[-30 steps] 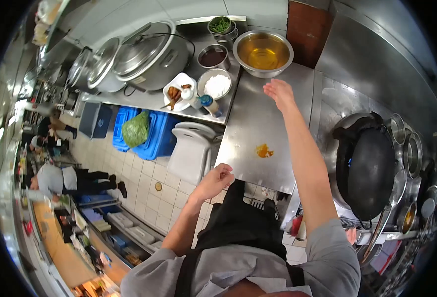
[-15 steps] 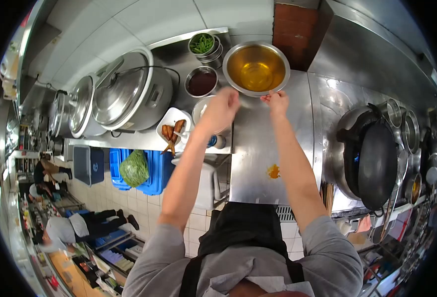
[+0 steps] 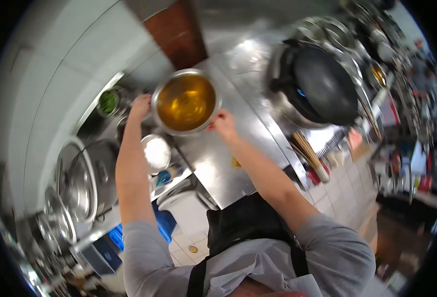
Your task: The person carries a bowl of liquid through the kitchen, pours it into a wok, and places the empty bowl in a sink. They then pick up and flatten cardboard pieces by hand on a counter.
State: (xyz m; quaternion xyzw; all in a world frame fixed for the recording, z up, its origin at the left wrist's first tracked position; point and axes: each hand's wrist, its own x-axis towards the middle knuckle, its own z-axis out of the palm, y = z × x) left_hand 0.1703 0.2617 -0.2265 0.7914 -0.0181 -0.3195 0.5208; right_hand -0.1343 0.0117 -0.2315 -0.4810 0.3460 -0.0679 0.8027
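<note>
A wide stainless steel mixing bowl (image 3: 184, 132) with clear yellow liquid in it is held between my hands over the back of the steel counter (image 3: 213, 180). My left hand (image 3: 141, 105) is closed at the left side of its rim. At the lower right of the rim, the fingers of my right hand (image 3: 223, 123) grip the edge. A small metal container of cut greens (image 3: 109, 102) stands left of my left hand. Below the bowl is a round dish with white contents (image 3: 156, 152), beside my left forearm. A small orange-yellow spill (image 3: 235, 162) lies on the counter, partly behind my right forearm.
To the right, a black wok (image 3: 325, 84) sits on the stove, with ladles and metal bowls beyond it. Long wooden sticks (image 3: 308, 154) stand at the stove's front edge. Large lidded cookers (image 3: 82, 185) line the left counter. A blue-labelled bottle (image 3: 164, 176) stands near the counter's edge.
My view has turned to the right. My left hand has moved from in front of the bowl to its left rim, and my right hand has closed on the right rim.
</note>
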